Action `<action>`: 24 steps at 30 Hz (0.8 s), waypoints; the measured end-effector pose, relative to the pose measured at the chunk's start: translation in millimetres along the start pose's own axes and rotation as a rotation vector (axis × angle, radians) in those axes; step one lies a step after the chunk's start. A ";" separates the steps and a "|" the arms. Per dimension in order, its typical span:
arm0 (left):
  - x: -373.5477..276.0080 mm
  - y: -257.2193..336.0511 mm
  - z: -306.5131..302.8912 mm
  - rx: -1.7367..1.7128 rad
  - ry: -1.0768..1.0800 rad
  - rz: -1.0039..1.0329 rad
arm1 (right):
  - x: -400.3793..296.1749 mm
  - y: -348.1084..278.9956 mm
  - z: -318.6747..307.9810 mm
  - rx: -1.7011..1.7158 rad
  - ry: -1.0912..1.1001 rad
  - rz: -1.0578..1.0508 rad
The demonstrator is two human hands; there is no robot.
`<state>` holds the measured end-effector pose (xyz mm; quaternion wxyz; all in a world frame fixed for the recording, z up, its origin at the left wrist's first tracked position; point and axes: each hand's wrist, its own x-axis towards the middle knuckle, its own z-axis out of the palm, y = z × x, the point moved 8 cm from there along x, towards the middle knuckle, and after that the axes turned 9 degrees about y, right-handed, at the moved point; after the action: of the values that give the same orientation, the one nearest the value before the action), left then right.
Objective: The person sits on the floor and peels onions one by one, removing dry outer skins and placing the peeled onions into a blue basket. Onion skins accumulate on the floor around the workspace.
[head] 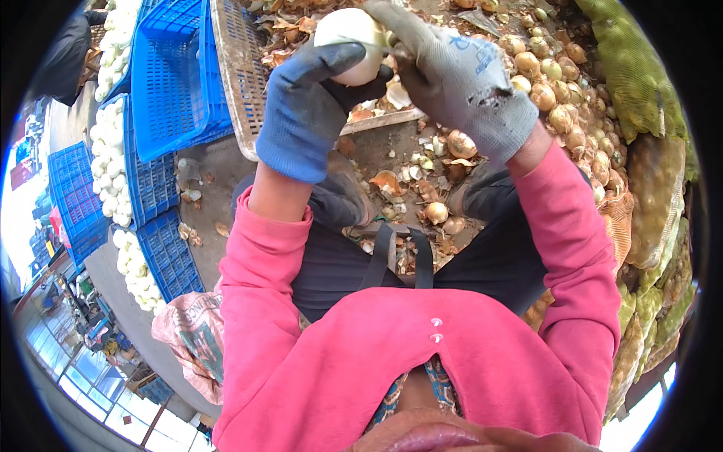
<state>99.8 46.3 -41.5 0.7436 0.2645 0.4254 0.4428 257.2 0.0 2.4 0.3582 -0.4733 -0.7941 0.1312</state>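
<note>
My left hand (316, 96), in a blue knitted glove with a dark coated palm, grips a peeled white onion (355, 42) at the top centre. My right hand (452, 73), in a worn grey-white glove with a torn hole near the wrist, is curled at the onion's right side. Its fingertips are partly hidden, and whether it holds anything cannot be told. Below the hands, loose onion skins (387, 182) and a few unpeeled onions (436, 212) lie on the ground between my feet.
At left stand an empty blue plastic crate (169, 85) and blue crates filled with peeled onions (110, 164). A dirty pale plastic crate (240, 73) is near my left hand. Unpeeled onions (565, 107) are heaped at right beside green mesh sacks (638, 68). A person's dark-clothed part (65, 56) shows at upper left.
</note>
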 end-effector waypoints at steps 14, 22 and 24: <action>-23.7 -20.0 30.6 0.075 -0.085 0.031 | 7.3 18.2 -1.4 0.049 0.079 0.146; -3.2 14.5 1.7 0.210 -0.007 0.209 | 13.4 12.2 -15.4 0.064 0.227 0.159; -2.3 15.6 -1.7 0.070 -0.036 0.143 | 7.6 3.9 -12.4 -0.012 0.207 -0.030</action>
<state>91.0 51.6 -29.4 0.7081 0.3278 0.4071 0.4748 266.1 6.8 12.4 0.4375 -0.4745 -0.7605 0.0715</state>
